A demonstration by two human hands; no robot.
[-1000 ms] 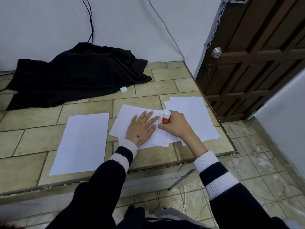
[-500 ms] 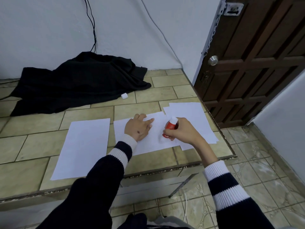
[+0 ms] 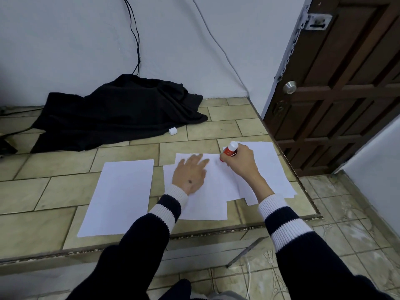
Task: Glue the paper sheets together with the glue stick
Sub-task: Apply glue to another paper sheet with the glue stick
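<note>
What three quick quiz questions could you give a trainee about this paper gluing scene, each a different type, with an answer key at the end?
1. True or false: the left hand lies flat on the middle paper sheet.
2. Multiple choice: the right hand grips which thing? A) the small white cap B) the glue stick C) the black cloth
3. Fill in: the small white cap lies on the tiled surface just beside the ____ cloth.

Key
1. True: its fingers are spread on the sheet.
2. B: the red glue stick is in that hand, tilted, lower end at the paper.
3. Black: the black cloth lies heaped by the wall.
</note>
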